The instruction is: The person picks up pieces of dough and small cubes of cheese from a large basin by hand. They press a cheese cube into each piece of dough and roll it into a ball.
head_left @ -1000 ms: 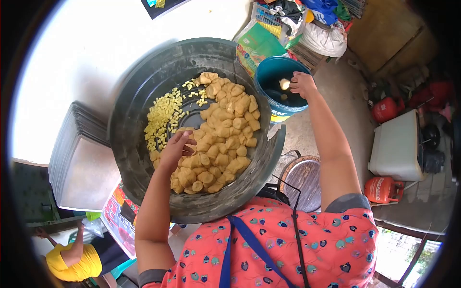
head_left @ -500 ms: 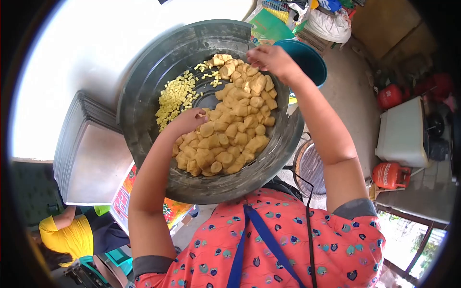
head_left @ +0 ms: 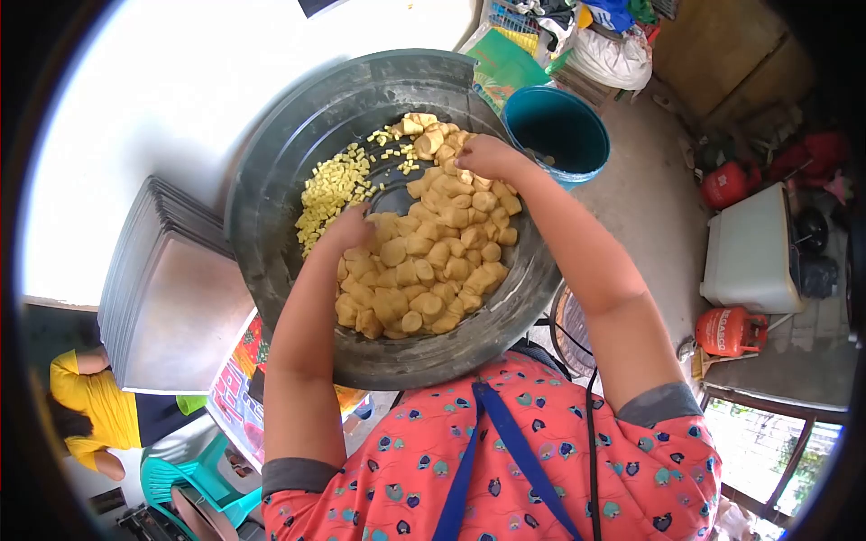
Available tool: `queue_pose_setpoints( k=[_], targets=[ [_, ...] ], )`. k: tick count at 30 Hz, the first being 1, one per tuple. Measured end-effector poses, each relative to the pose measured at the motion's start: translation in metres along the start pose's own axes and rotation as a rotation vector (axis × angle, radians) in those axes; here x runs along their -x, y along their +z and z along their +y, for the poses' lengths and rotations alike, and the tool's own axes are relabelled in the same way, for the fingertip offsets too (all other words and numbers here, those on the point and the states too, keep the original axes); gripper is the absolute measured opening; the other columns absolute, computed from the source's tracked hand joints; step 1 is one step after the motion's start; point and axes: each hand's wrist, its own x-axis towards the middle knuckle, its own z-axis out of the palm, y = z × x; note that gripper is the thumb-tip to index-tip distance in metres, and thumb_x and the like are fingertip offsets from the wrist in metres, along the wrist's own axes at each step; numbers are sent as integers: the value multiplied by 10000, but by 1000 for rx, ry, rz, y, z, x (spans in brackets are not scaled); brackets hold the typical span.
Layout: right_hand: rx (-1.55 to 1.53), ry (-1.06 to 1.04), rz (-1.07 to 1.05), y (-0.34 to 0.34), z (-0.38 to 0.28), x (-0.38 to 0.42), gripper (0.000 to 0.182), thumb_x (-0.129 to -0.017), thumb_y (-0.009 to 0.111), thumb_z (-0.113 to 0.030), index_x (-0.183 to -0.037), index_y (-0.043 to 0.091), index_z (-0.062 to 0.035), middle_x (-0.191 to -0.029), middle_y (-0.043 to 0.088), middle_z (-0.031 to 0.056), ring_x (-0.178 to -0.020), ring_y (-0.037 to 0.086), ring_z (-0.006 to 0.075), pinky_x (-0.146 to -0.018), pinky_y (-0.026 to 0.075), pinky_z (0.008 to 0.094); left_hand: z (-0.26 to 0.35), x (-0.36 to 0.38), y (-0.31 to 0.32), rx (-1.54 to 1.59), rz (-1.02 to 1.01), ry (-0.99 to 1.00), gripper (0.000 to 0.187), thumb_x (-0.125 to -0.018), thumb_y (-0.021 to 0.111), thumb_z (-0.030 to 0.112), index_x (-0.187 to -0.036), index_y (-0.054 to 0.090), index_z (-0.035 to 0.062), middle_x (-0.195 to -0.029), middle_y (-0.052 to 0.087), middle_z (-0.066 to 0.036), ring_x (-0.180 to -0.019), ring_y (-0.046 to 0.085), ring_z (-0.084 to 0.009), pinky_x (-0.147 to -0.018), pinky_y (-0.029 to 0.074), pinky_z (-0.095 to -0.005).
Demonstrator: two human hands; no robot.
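A large black basin holds a heap of light-brown dough pieces on its right side. Small pale-yellow cubes are piled along its left. My left hand lies between the cubes and the dough, thumb and finger apart, with nothing visible in it. At the upper part of the heap my right hand has its fingers curled down onto a dough piece; its fingertips are partly hidden. A few cubes lie scattered near the larger pieces at the top of the basin.
A teal bucket stands beyond the basin at right. Stacked metal trays are at left, with a person in a yellow shirt beyond them. An orange gas cylinder and a white box stand far right.
My right hand has come down and left from above the basin's rim onto the dough. My left hand has shifted slightly left, towards the cubes. The person in yellow has moved.
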Motion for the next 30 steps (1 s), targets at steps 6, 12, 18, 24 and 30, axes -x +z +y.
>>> queue_pose_setpoints(
  k=[6, 12, 18, 24, 30],
  targets=[
    [41, 66, -112, 27, -9, -26, 317, -818, 591, -293, -996, 649, -36, -990, 639, 155, -943, 596, 283, -818, 457, 374, -5, 3, 14, 18, -137, -5, 722, -744, 664, 182, -1367, 318, 60, -1218, 519, -215, -1086, 534, -308, -895, 434, -368],
    [20, -10, -108, 48, 0, -27, 279, -806, 608, -257, -966, 645, -31, -971, 639, 152, -917, 600, 296, -785, 467, 388, -3, -8, -1, 257, -115, -133, 755, -761, 658, 264, -1374, 284, 30, -1164, 544, -230, -996, 581, -269, -834, 450, -353],
    [-9, -38, -83, 47, -3, -33, 274, -808, 602, -248, -982, 638, -40, -973, 638, 151, -922, 599, 296, -784, 468, 386, 5, -9, -7, 54, -128, -386, 646, -768, 633, 438, -1241, 476, 27, -1116, 576, -211, -1002, 575, -300, -825, 449, -366],
    [20, -96, -146, 53, -12, -32, 295, -803, 601, -252, -1010, 626, -44, -980, 636, 148, -925, 597, 298, -789, 470, 386, 48, 9, 4, -279, -129, -461, 588, -746, 598, 583, -996, 656, 54, -986, 640, -132, -935, 604, -251, -892, 377, -465],
    [3, -130, -168, 56, -14, -28, 295, -795, 605, -250, -999, 636, -39, -973, 638, 153, -916, 599, 302, -790, 471, 381, 47, 6, -4, -172, -244, -467, 458, -728, 643, 544, -765, 697, 91, -698, 660, -34, -882, 614, -199, -925, 333, -467]
  ],
)
